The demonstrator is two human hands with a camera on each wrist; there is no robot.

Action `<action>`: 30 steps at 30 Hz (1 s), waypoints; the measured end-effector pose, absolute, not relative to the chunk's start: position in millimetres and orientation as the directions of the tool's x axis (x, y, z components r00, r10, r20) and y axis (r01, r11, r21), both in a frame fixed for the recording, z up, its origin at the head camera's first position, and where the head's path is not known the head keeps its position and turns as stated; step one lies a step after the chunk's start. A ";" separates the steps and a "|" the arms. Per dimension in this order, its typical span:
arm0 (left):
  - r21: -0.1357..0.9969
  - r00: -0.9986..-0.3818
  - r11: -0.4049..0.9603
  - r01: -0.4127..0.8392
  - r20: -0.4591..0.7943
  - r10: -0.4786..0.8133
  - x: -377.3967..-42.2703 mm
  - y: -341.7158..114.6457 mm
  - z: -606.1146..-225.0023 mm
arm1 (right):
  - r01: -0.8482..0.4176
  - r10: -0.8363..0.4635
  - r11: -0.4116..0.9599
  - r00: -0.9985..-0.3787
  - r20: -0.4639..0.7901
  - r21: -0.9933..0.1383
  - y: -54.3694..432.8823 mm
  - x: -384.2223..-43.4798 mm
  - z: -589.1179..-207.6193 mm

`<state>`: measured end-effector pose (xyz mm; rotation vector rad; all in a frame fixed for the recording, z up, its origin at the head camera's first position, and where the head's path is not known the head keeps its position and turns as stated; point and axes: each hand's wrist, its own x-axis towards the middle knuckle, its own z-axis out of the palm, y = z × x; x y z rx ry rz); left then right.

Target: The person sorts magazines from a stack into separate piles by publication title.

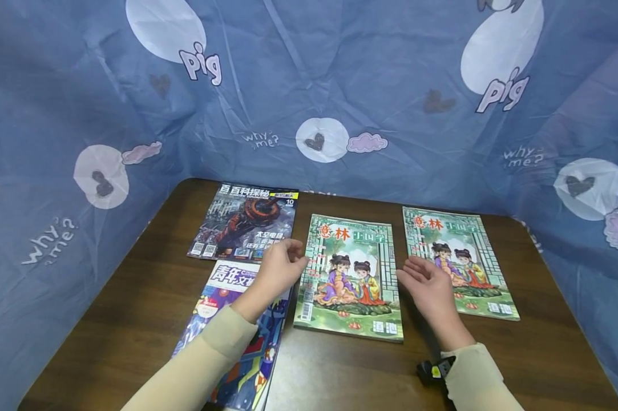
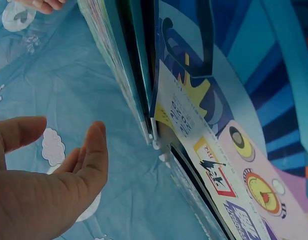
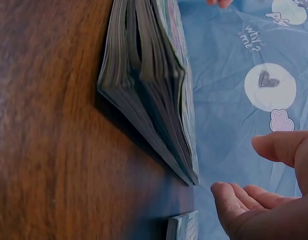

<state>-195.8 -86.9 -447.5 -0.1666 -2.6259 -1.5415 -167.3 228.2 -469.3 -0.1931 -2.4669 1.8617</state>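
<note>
A green-covered magazine (image 1: 350, 308) with two cartoon children on its front lies flat in the middle of the table, between my two hands. My left hand (image 1: 280, 268) hovers at its left edge, fingers loosely bent with nothing between thumb and fingertips. At the right edge is my right hand (image 1: 432, 288), its thumb and fingers spread apart and holding nothing. In the right wrist view, a thick block of page edges (image 3: 143, 95) shows beside this hand (image 3: 269, 200). A second magazine with the same green cover (image 1: 488, 274) lies to the right, partly behind the right hand.
At the back left lies a dark magazine (image 1: 237, 222) with a red-orange ring picture. Below it, a purple-and-blue magazine (image 1: 249, 377) is partly covered by my left forearm. Blue printed cloth (image 1: 267, 103) hangs around the brown wooden table (image 1: 129, 319).
</note>
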 end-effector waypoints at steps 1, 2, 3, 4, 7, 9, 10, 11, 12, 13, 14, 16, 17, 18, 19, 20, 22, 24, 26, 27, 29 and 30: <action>0.862 -0.991 0.489 0.135 0.126 0.051 -195.8 -86.5 -448.3 | 0.075 0.128 0.271 -0.991 -0.041 -0.960 228.6 -167.0 -469.9; 0.859 -0.992 0.495 0.128 0.116 0.056 -195.7 -86.3 -449.1 | 0.079 0.131 0.275 -0.990 -0.044 -0.958 228.7 -166.8 -470.5; 0.858 -0.993 0.500 0.117 0.101 0.061 -195.6 -85.9 -449.6 | 0.081 0.134 0.277 -0.990 -0.045 -0.957 228.7 -166.6 -471.0; 0.852 -0.994 0.512 0.112 0.091 0.066 -195.6 -85.6 -450.3 | 0.084 0.137 0.283 -0.990 -0.047 -0.956 228.7 -166.4 -471.3; 0.837 -0.996 0.542 0.082 0.047 0.079 -195.6 -84.7 -451.7 | 0.095 0.141 0.311 -0.989 -0.053 -0.946 227.5 -166.5 -472.6; 0.825 -0.996 0.561 0.069 0.024 0.087 -195.9 -83.7 -451.4 | 0.106 0.143 0.325 -0.988 -0.062 -0.940 226.5 -166.5 -474.2; 0.817 -0.996 0.573 0.066 0.017 0.089 -196.5 -83.2 -451.4 | 0.114 0.145 0.334 -0.987 -0.068 -0.936 226.1 -166.9 -475.4; 0.809 -0.996 0.584 0.062 0.008 0.094 -197.2 -82.8 -451.7 | 0.120 0.146 0.341 -0.987 -0.074 -0.932 225.6 -167.3 -476.8; 0.804 -0.995 0.591 0.059 0.000 0.098 -198.1 -82.4 -451.8 | 0.128 0.149 0.347 -0.986 -0.080 -0.929 225.3 -167.8 -478.3; 0.798 -0.995 0.600 0.056 -0.009 0.104 -199.6 -82.3 -452.8 | 0.134 0.150 0.351 -0.985 -0.085 -0.927 225.2 -168.4 -480.0; 0.796 -0.994 0.604 0.050 -0.018 0.106 -200.9 -82.3 -453.5 | 0.137 0.153 0.355 -0.984 -0.088 -0.925 225.1 -168.9 -481.7; 0.788 -0.994 0.614 0.040 -0.034 0.108 -204.2 -83.0 -456.3 | 0.148 0.155 0.364 -0.983 -0.097 -0.920 225.1 -169.7 -484.1; 0.788 -0.993 0.615 0.032 -0.044 0.109 -205.7 -83.2 -457.6 | 0.152 0.153 0.368 -0.983 -0.102 -0.917 225.0 -169.8 -485.0; 0.789 -0.993 0.614 0.019 -0.059 0.107 -207.0 -83.7 -458.5 | 0.159 0.154 0.371 -0.982 -0.108 -0.915 225.0 -169.9 -485.5; 0.787 -0.992 0.617 0.008 -0.074 0.107 -207.9 -83.9 -459.6 | 0.165 0.152 0.372 -0.982 -0.115 -0.913 224.8 -169.8 -485.7; 0.786 -0.990 0.618 -0.003 -0.087 0.107 -208.4 -83.9 -460.0 | 0.171 0.152 0.374 -0.981 -0.122 -0.911 224.7 -169.7 -485.8; 0.783 -0.987 0.622 -0.015 -0.110 0.115 -209.2 -83.6 -460.7 | 0.181 0.149 0.378 -0.980 -0.134 -0.908 224.5 -169.4 -485.7; 0.784 -0.984 0.621 -0.024 -0.130 0.126 -209.5 -83.0 -461.0 | 0.186 0.148 0.380 -0.979 -0.139 -0.906 224.0 -169.0 -485.1; 0.783 -0.981 0.621 -0.030 -0.141 0.131 -210.6 -82.3 -462.0 | 0.188 0.147 0.386 -0.979 -0.141 -0.903 223.4 -168.9 -484.9; 0.784 -0.980 0.619 -0.033 -0.146 0.132 -211.2 -82.1 -462.7 | 0.187 0.145 0.389 -0.979 -0.141 -0.902 223.1 -168.9 -484.8; 0.786 -0.980 0.617 -0.041 -0.152 0.129 -212.3 -81.9 -463.8 | 0.183 0.142 0.391 -0.980 -0.137 -0.902 222.1 -169.0 -484.7; 0.786 -0.979 0.616 -0.049 -0.159 0.126 -212.6 -81.9 -464.3 | 0.179 0.139 0.392 -0.981 -0.134 -0.902 221.5 -169.0 -484.6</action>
